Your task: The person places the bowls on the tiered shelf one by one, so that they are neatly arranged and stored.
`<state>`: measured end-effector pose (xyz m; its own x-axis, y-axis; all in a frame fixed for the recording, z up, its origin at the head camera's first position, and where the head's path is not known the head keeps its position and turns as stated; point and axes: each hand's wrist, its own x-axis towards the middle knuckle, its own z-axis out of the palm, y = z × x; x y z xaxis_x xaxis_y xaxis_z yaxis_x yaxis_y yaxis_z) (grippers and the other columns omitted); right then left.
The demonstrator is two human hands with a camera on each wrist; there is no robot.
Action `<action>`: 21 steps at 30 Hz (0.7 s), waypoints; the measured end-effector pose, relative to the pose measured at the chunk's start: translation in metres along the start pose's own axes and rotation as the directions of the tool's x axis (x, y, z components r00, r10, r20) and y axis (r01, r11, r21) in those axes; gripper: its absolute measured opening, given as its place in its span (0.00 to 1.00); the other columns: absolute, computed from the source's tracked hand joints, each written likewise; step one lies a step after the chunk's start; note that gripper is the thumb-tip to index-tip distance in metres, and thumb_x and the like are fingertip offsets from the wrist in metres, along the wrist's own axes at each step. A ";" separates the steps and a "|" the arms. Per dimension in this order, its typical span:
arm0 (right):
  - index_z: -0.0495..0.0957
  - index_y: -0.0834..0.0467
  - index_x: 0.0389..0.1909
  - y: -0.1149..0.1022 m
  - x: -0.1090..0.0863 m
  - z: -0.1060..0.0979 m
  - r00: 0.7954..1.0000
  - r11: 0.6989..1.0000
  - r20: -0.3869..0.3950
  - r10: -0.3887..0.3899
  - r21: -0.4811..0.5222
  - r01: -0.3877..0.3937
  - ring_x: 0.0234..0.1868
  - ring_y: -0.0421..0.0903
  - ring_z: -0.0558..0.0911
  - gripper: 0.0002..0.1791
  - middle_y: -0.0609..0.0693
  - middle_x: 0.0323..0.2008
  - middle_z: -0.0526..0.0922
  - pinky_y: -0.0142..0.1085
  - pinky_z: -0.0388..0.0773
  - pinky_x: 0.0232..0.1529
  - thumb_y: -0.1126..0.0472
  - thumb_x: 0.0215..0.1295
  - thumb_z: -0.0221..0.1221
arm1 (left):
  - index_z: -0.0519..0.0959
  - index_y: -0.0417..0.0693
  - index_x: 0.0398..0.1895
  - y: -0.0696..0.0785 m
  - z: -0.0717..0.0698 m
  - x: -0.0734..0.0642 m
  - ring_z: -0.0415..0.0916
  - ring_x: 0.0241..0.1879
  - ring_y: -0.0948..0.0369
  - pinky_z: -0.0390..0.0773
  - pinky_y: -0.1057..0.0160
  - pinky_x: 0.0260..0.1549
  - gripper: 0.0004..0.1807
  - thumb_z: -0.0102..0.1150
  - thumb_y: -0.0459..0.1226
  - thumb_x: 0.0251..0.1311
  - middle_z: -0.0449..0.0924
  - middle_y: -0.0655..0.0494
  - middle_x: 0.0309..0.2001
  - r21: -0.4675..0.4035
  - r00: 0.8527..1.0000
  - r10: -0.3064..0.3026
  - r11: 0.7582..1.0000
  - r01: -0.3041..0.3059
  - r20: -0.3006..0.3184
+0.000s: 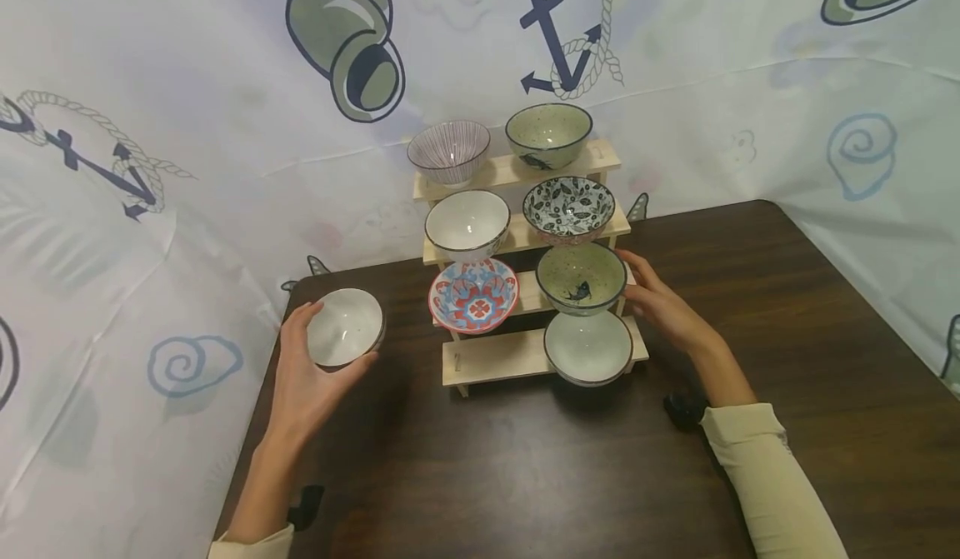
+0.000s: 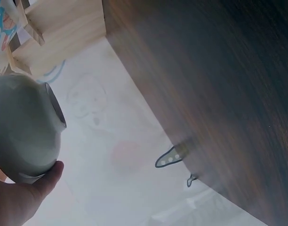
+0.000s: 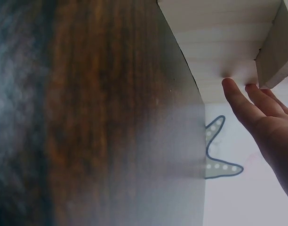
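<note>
In the head view my left hand (image 1: 307, 376) grips a small white-lined bowl (image 1: 347, 326) by its rim, thumb on the near side, fingers at the far side. The left wrist view shows that bowl's plain greyish outside (image 2: 24, 125) tilted, with the thumb against it. A stepped wooden stand (image 1: 495, 357) carries several bowls. My right hand (image 1: 667, 309) is at the stand's right side, by the green bowl with a dark fish (image 1: 581, 280). In the right wrist view, its extended fingers (image 3: 240, 101) touch the stand's wooden side (image 3: 219, 42).
On the stand are a striped bowl (image 1: 450, 151), another green bowl (image 1: 549, 134), a white bowl (image 1: 467, 222), a black-leaf bowl (image 1: 568, 207), a red-and-blue bowl (image 1: 474, 295) and a pale bowl (image 1: 588, 346). Patterned cloth (image 1: 697, 117) hangs behind the dark table (image 1: 525, 476).
</note>
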<state>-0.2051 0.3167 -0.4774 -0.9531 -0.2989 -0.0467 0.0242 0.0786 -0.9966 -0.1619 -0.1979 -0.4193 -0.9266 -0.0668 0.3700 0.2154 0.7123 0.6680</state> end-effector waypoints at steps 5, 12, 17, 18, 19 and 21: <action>0.40 0.41 0.83 0.001 0.000 0.001 1.000 1.000 -0.001 0.005 -0.003 -0.005 0.83 0.66 0.45 0.37 0.59 0.83 0.41 0.75 0.40 0.74 0.50 0.82 0.47 | 0.64 0.51 0.75 0.002 -0.001 -0.001 0.63 0.72 0.45 0.68 0.39 0.61 0.55 0.84 0.45 0.43 0.62 0.48 0.76 0.011 1.000 -0.005 1.000 0.004 0.026; 0.39 0.41 0.83 0.001 0.000 0.001 1.000 1.000 -0.005 0.010 0.003 -0.010 0.83 0.65 0.44 0.38 0.58 0.83 0.41 0.74 0.41 0.75 0.49 0.82 0.47 | 0.64 0.50 0.76 0.006 0.000 -0.001 0.64 0.72 0.42 0.69 0.38 0.61 0.55 0.84 0.46 0.43 0.61 0.45 0.77 0.010 0.998 0.022 1.000 -0.023 0.057; 0.39 0.41 0.83 0.000 0.000 0.001 1.000 1.000 -0.007 0.017 0.001 -0.017 0.83 0.65 0.44 0.38 0.58 0.83 0.41 0.73 0.41 0.76 0.49 0.82 0.47 | 0.63 0.51 0.76 0.008 0.002 -0.001 0.64 0.72 0.41 0.70 0.38 0.60 0.56 0.85 0.46 0.42 0.60 0.44 0.77 0.015 0.996 0.034 0.999 -0.035 0.078; 0.39 0.41 0.83 0.000 0.000 0.001 1.000 1.000 -0.006 0.017 0.000 -0.017 0.83 0.64 0.44 0.38 0.58 0.83 0.41 0.73 0.41 0.76 0.49 0.82 0.47 | 0.63 0.51 0.76 0.008 0.002 -0.001 0.64 0.72 0.41 0.70 0.37 0.60 0.56 0.85 0.47 0.42 0.59 0.45 0.77 0.016 0.996 0.033 0.999 -0.034 0.084; 0.39 0.41 0.83 0.000 0.000 0.000 1.000 1.000 -0.006 0.017 0.000 -0.017 0.83 0.64 0.44 0.38 0.58 0.83 0.41 0.73 0.41 0.76 0.49 0.82 0.47 | 0.63 0.52 0.76 0.008 0.002 -0.001 0.64 0.72 0.41 0.70 0.37 0.60 0.56 0.84 0.47 0.43 0.59 0.45 0.78 0.017 0.995 0.033 0.999 -0.034 0.091; 0.39 0.41 0.83 -0.001 -0.001 0.000 1.000 1.000 -0.006 0.017 0.001 -0.017 0.83 0.64 0.44 0.38 0.58 0.83 0.40 0.72 0.41 0.76 0.49 0.82 0.48 | 0.62 0.52 0.77 0.009 0.002 -0.001 0.63 0.73 0.41 0.70 0.37 0.61 0.56 0.84 0.48 0.44 0.58 0.46 0.78 0.024 0.994 0.033 0.999 -0.035 0.102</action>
<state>-0.2045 0.3167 -0.4763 -0.9544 -0.2917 -0.0632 0.0407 0.0827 -0.9957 -0.1595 -0.1901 -0.4150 -0.9457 0.0284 0.3237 0.2406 0.7309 0.6387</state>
